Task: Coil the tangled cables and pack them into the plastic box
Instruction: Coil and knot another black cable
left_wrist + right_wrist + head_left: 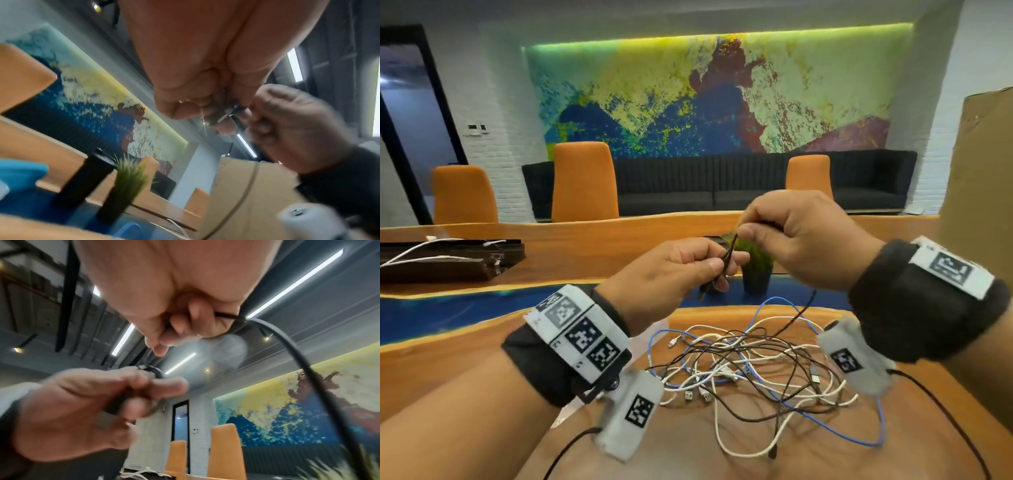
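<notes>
Between the two hands, raised above the tabletop, a thin dark-brown cable [728, 251] is being folded into short loops. The left hand [671, 274] is pinching the gathered loops between thumb and curled fingers, while the right hand [801, 236], just beside and slightly higher, is gripping the running length of the same cable and feeding it across. From the right hand the cable is trailing down to the tangled heap of white, blue and dark cables [750, 363] lying below both wrists on the orange wooden tabletop [448, 370].

By the look of it, the coiling step is only beginning: one cable is in hand and the heap is lying unsorted. No plastic box is showing in any view. The next move likely calls for drawing more slack free of the tangle without dragging the neighbours along, then laying another loop into the left hand's pinch.

Beyond the hands, a small green potted plant [755, 263] is standing on the blue strip of the tabletop.
</notes>
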The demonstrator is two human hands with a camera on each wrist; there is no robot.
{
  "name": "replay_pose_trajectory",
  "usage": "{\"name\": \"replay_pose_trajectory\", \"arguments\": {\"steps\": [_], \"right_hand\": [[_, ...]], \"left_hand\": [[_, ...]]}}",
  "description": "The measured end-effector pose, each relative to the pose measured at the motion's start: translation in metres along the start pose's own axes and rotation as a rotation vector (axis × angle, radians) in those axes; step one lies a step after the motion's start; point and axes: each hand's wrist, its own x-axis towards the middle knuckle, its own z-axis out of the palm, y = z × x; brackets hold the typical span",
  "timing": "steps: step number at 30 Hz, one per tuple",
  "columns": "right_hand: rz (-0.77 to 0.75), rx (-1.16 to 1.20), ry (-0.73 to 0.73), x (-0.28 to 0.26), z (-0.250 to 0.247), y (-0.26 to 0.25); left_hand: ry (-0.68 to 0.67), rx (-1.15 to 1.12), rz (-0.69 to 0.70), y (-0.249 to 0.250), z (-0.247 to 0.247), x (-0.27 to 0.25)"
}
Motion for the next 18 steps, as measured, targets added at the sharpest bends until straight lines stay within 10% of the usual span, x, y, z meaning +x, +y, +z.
{"name": "replay_pose_trajectory", "arguments": {"steps": [5,9,13,18], "right_hand": [[0.265,0.054,-0.159,-0.014,0.038,0.025],[0.069,-0.011,-0.454,-0.029,0.04,-0.014],[-0.008,0.063,-0.227,-0.004,0.01,-0.022],[0.176,0.137,-0.1,0.009,0.014,0.022]], "left_hand": [[0.019,-0.531,-0.024,0.011,0.003,0.001],[0.157,-0.19,0.068,0.005,0.001,0.012],[0.081,0.095,0.049,-0.011,0.006,0.008],[-0.005,-0.373,-0.105,-0.002,0.009,-0.002]]}}
